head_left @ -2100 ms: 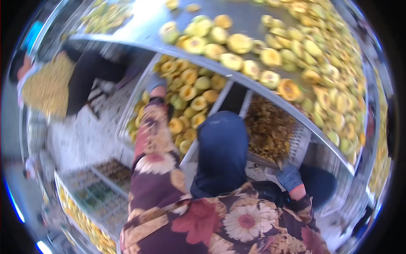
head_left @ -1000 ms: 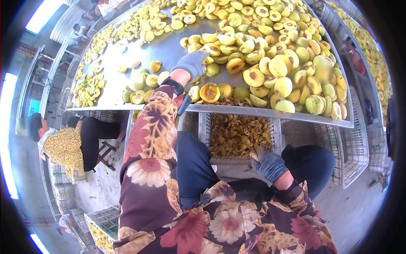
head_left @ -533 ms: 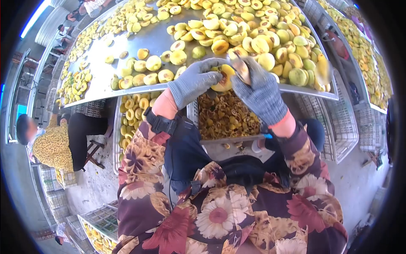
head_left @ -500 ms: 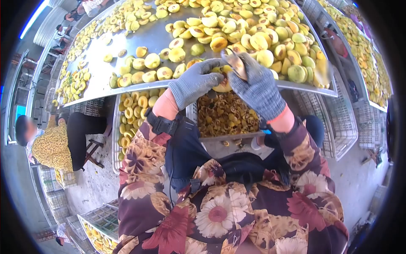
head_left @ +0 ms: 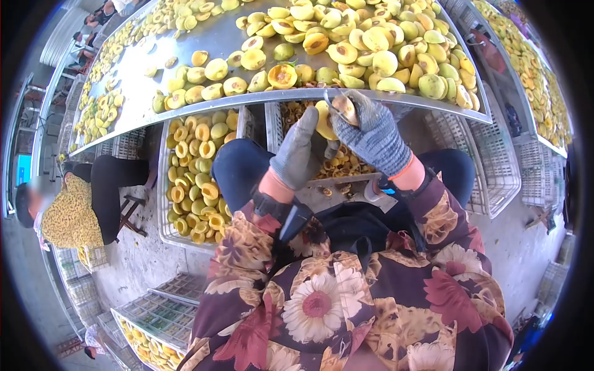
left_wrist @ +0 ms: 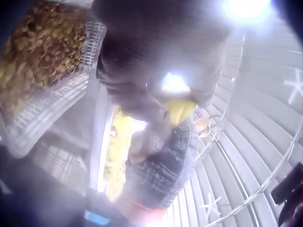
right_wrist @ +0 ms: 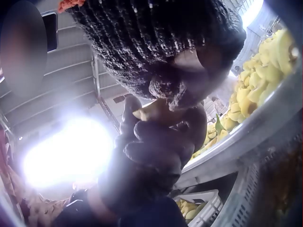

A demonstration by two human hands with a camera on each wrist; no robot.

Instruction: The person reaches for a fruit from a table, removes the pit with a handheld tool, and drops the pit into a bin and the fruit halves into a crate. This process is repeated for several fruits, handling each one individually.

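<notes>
In the head view, my gloved left hand holds a halved yellow peach just below the table's near edge. My gloved right hand grips a wooden-handled pitting tool with a curved metal loop at its tip, close beside the peach. The left wrist view shows the peach half between both gloves, with the metal loop sticking out past the right hand. From the right wrist, the peach half appears between left fingers and right thumb; its cut face is largely hidden.
A metal table bears many peach halves. Under it, a crate holds brown pits and scraps, and a crate at left holds hollowed halves. Empty-looking white crates stand right. A seated person is at left.
My left hand has gone from the left crate up to the table, then back with a peach half. The right hand rose from beside my knee to meet it; both now sit lower.
</notes>
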